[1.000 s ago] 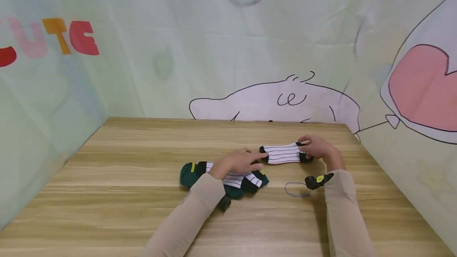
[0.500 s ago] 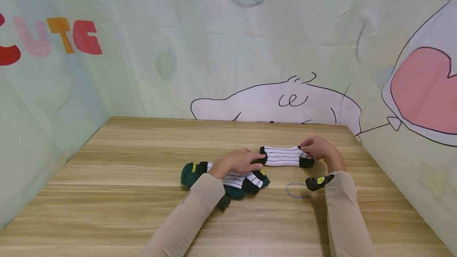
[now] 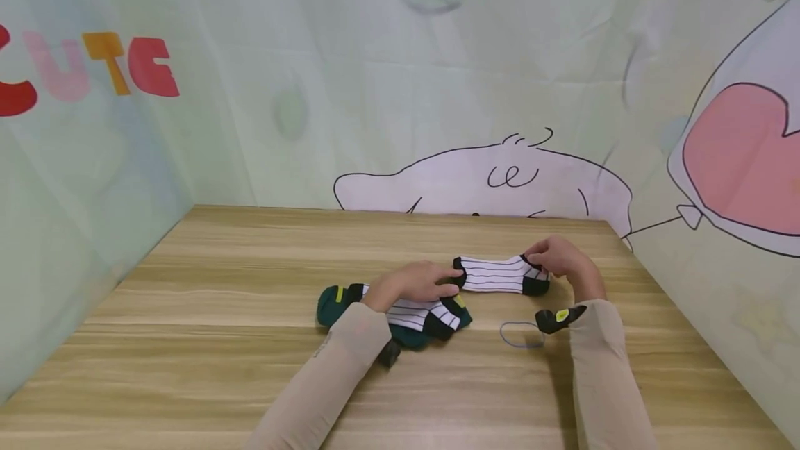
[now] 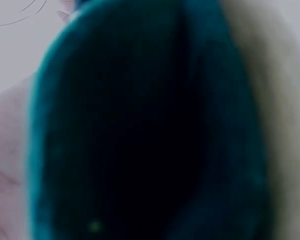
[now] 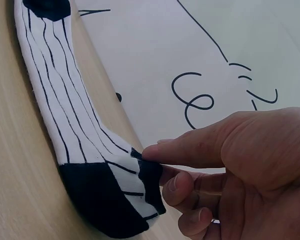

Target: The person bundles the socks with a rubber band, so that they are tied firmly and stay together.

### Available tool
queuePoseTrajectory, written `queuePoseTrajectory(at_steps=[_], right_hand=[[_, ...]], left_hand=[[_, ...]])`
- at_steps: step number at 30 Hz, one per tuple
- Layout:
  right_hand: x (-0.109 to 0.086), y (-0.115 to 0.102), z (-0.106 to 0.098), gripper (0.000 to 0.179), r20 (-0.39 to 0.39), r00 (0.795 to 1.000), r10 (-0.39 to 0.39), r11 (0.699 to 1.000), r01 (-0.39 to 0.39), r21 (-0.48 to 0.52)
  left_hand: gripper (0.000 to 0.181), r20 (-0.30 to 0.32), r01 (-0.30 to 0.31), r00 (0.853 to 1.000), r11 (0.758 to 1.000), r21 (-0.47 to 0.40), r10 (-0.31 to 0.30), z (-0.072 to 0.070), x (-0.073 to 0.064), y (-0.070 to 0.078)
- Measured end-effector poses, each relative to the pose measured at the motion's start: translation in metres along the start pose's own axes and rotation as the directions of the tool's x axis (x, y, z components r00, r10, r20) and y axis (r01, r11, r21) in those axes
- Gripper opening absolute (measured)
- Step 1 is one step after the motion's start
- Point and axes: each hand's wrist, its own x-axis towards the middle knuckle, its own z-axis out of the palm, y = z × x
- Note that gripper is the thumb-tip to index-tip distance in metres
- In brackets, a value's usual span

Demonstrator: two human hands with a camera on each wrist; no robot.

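A white sock (image 3: 494, 275) with thin dark stripes and black ends lies flat on the table, towards its back right. My right hand (image 3: 559, 259) pinches the black cuff (image 5: 152, 185) between thumb and forefinger, shown closely in the right wrist view. At the sock's opposite end, my left hand (image 3: 415, 282) rests with fingers extended, the forefinger touching the black toe. Beneath this hand lies a pile of dark green socks (image 3: 331, 307) with another striped sock (image 3: 444, 319) on top, partly hidden by the hand and sleeve. Dark green fabric (image 4: 150, 100) nearly fills the left wrist view, blurred.
A thin blue loop (image 3: 521, 346) lies on the wood-grain table (image 3: 487, 394), beside the black wrist camera (image 3: 550, 320) on the right arm. A printed cloth backdrop (image 3: 262, 123) rises at the table's back and both sides.
My right hand's fingers have come together on the sock's cuff, and that end has changed shape slightly. My left hand stays at the toe almost unmoved.
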Motion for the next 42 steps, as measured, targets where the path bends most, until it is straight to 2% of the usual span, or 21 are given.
queuePoseTrajectory(at_steps=[4, 12, 20, 25, 29, 42], right_hand=[[0.0, -0.002, 0.0, 0.032, -0.01, 1.0, -0.009, 1.0, 0.009, -0.01], [-0.006, -0.011, -0.002, 0.032, -0.1, 0.995, 0.018, 0.999, -0.021, -0.03], [-0.01, -0.018, -0.003, 0.031, -0.132, 0.991, -0.036, 0.999, 0.033, -0.02], [-0.01, -0.023, -0.002, 0.032, -0.15, 0.989, -0.002, 1.0, 0.006, 0.025], [-0.009, -0.026, -0.001, 0.03, -0.167, 0.986, -0.009, 0.999, 0.015, 0.033], [-0.002, -0.041, 0.009, 0.025, -0.204, 0.97, -0.13, 0.991, 0.119, -0.064]], left_hand=[[0.049, 0.0, 0.001, 1.0, 1.0, -0.011, -0.001, -0.002, -0.002, -0.002], [0.048, -0.029, -0.013, 1.0, 0.999, -0.045, 0.011, -0.01, -0.009, -0.004], [0.049, -0.057, -0.02, 0.998, 0.996, -0.082, 0.015, -0.019, -0.017, -0.009], [0.05, -0.073, 0.014, 0.997, 0.995, -0.095, -0.021, -0.023, -0.023, -0.011], [0.05, -0.087, 0.03, 0.996, 0.995, -0.095, -0.038, -0.028, -0.027, -0.014], [0.048, -0.122, -0.033, 0.992, 0.996, -0.083, 0.023, -0.046, -0.043, -0.026]])
